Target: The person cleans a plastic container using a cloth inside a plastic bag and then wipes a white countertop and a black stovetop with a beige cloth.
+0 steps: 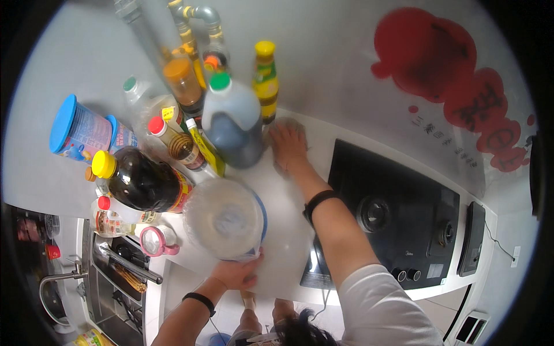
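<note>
My right hand (285, 145) presses down on a thin grey cloth (298, 127) on the white countertop (283, 207), close to the wall. Just left of it stands a large plastic jug (233, 129) with a green cap and dark liquid inside. Behind my fingers is a yellow-capped glass bottle (265, 82). At the counter's front, my left hand (237, 271) grips the near edge of a round tub (225, 218) wrapped in clear plastic, with a blue rim on its right side. Part of the cloth is hidden beneath my right hand.
A black gas cooktop (389, 216) lies right of my right forearm. Crowded at left are a big dark sauce bottle (145, 179), a pink-lidded jar (158, 241), blue-lidded canisters (86, 129) and several other bottles. A sink (117, 298) is at lower left; pipes (186, 30) run up the wall.
</note>
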`<state>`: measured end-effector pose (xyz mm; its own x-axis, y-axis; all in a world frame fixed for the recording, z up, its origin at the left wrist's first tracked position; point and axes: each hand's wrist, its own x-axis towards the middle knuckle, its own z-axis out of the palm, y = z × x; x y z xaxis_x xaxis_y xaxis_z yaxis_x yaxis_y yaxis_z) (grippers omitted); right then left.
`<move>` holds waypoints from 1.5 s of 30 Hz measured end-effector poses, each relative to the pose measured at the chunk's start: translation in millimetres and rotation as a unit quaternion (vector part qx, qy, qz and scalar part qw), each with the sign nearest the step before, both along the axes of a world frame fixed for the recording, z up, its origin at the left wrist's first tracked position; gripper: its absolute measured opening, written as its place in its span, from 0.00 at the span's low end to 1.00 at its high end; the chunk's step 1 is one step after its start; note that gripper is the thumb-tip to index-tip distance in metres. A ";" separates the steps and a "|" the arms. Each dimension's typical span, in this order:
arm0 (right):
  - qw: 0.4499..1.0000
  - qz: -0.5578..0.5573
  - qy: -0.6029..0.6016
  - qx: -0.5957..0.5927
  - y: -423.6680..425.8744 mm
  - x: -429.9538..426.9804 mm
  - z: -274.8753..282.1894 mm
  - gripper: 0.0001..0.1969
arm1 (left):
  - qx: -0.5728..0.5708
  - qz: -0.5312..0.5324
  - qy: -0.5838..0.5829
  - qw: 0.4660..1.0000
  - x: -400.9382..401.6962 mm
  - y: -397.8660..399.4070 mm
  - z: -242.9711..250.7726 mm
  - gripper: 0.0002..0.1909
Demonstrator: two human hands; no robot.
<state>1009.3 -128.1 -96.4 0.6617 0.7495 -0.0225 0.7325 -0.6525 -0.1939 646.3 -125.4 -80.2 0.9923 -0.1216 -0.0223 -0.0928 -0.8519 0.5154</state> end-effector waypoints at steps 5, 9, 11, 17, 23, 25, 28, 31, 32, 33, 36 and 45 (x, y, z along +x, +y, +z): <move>0.990 -0.014 -0.048 -0.134 -47.9 51.6 5.7 0.28 | -0.014 0.007 0.009 1.000 -2.0 0.7 -1.4 0.32; 0.994 -0.094 -0.036 -0.053 -87.5 57.8 1.8 0.29 | 0.005 0.005 -0.006 1.000 5.2 -7.8 -1.6 0.31; 0.994 -0.074 -0.052 -0.053 -82.9 7.5 -5.7 0.28 | 0.016 0.013 0.029 0.999 -1.6 -3.7 0.5 0.31; 0.993 0.114 0.009 0.012 -140.3 -131.0 -0.9 0.27 | -0.018 0.021 -0.006 1.000 -5.0 2.5 -1.2 0.33; 0.997 -0.003 -0.072 -0.037 -127.8 13.8 -0.2 0.30 | -0.034 -0.004 0.011 0.999 11.7 -8.3 -0.8 0.34; 0.996 -0.053 -0.066 -0.013 -105.9 -3.9 -6.1 0.30 | -0.024 -0.012 0.027 0.999 10.7 -6.8 -5.2 0.33; 0.998 0.032 -0.016 -0.054 -90.8 -82.9 -2.1 0.29 | -0.037 0.012 0.062 0.997 -7.3 4.5 -2.6 0.32; 0.987 0.154 0.034 0.014 -123.2 -147.0 2.2 0.28 | -0.055 0.017 0.095 0.994 -12.0 4.8 -9.6 0.33; 0.985 0.168 0.035 0.004 -123.1 -141.5 2.3 0.28 | -0.058 0.018 0.094 0.994 -12.4 3.2 -9.5 0.33; 0.986 0.164 0.030 0.001 -124.1 -120.9 -3.7 0.28 | -0.056 0.014 0.091 0.994 -6.8 0.7 -7.2 0.33; 0.995 0.095 -0.014 0.003 -94.2 -49.5 -20.9 0.27 | -0.055 0.007 0.091 0.994 4.2 -3.1 -3.9 0.33; 0.991 0.046 0.106 -0.073 36.0 -16.0 19.8 0.33 | -0.035 -0.001 0.052 0.998 -2.5 2.1 0.5 0.33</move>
<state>993.3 -92.1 -76.5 0.5589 0.7855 -0.2656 0.7434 -0.6166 -0.2591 643.8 -123.3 -79.8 0.9849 -0.1281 -0.1161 -0.0375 -0.8139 0.5797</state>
